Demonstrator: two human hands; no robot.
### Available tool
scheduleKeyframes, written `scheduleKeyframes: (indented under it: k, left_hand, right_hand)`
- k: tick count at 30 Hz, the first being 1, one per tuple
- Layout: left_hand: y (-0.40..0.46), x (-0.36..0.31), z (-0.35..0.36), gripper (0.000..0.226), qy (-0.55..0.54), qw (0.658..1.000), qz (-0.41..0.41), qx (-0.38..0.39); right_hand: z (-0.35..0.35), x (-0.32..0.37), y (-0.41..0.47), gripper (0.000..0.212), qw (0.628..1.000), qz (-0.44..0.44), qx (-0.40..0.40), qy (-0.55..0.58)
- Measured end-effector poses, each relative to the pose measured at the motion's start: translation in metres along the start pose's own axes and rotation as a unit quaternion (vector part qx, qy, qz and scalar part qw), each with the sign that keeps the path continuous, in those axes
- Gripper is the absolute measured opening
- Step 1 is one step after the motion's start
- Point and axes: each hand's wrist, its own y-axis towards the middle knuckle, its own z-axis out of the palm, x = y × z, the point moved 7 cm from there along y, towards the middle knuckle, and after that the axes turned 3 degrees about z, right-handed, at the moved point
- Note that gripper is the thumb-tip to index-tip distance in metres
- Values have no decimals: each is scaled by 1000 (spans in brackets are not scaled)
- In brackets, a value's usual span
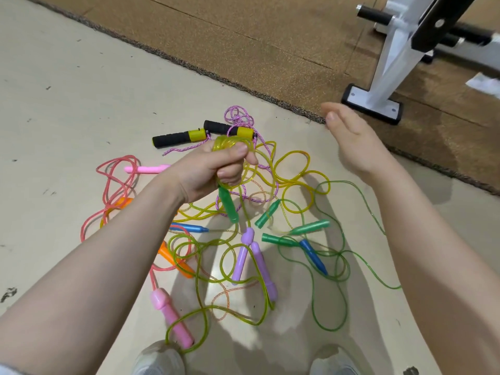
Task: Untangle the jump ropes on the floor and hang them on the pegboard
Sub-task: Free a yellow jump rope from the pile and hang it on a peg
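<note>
A tangle of jump ropes lies on the pale floor [54, 104] below me. My left hand [216, 169] grips gathered loops of a yellow rope [224, 144], and a green handle [228, 207] hangs from under the fist. My right hand [351, 142] hovers open to the right, above the pile, touching nothing. On the floor lie two purple handles [243, 255], pink handles [170, 318], orange handles [173, 261], blue handles [313, 257], further green handles [267, 213] and a pink-white cord with black-and-yellow handles [176, 137]. No pegboard is in view.
A brown mat [243, 36] covers the floor beyond a diagonal edge. On it at upper right stands a white and black exercise frame [389, 58] with its foot plate [370, 104] near my right hand. My two shoes [159, 358] show at the bottom.
</note>
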Motion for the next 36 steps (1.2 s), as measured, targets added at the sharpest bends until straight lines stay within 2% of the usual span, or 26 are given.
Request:
scheduleKeyframes:
  k: [2,3,5,6,9,11,14,16,18,20,23,25,27,29,31,33,36]
  left_hand:
    - [3,-4,9,32,8,1000,8,-1]
    - [4,-7,12,35,12,1000,12,-6]
    - [6,-13,16,31,27,999,22,-21]
    - [7,-16,16,28,38,998,26,-34]
    - [8,-19,5,32,88,990,25,-103]
    - [6,-19,-2,36,125,983,22,-131]
    - [3,-13,-4,36,171,978,2,-122]
    - [2,-8,-2,37,207,972,-17,-107]
    - [2,-2,3,37,221,970,-55,-82]
    - [-1,6,10,35,189,975,-112,-36]
    - [-7,17,22,30,132,975,-174,47]
    - [-10,19,28,40,64,977,-180,95]
    - [-12,17,30,52,-18,978,-169,123]
    - [-12,15,24,54,-55,979,-159,115]
    - [-13,16,15,54,-58,982,-161,85]
    - [-14,19,6,54,-64,982,-165,63]
    - [-15,24,1,53,-45,982,-176,52]
  right_hand:
    - [12,25,-6,38,984,3,69,165]
    - [21,36,-11,33,971,12,118,207]
    - [44,57,-22,12,955,4,205,217]
    - [52,64,-26,3,956,-4,214,199]
    - [52,66,-21,22,973,-16,141,179]
    - [53,58,-18,22,978,-2,147,147]
    - [61,44,-20,21,979,3,195,64]
    - [58,38,-19,21,983,-11,179,26]
    - [54,38,-19,24,984,-13,173,48]
    - [51,45,-21,28,984,-37,165,62]
    - [53,52,-19,31,987,-81,139,12]
    - [57,49,-14,33,988,-84,128,-4]
    - [61,41,-13,23,987,-58,140,48]
    - [64,31,-17,15,978,-18,167,123]
    - [60,24,-19,23,972,-8,172,160]
    - [56,21,-19,25,975,-13,176,136]
    - [60,20,-20,23,978,-17,206,37]
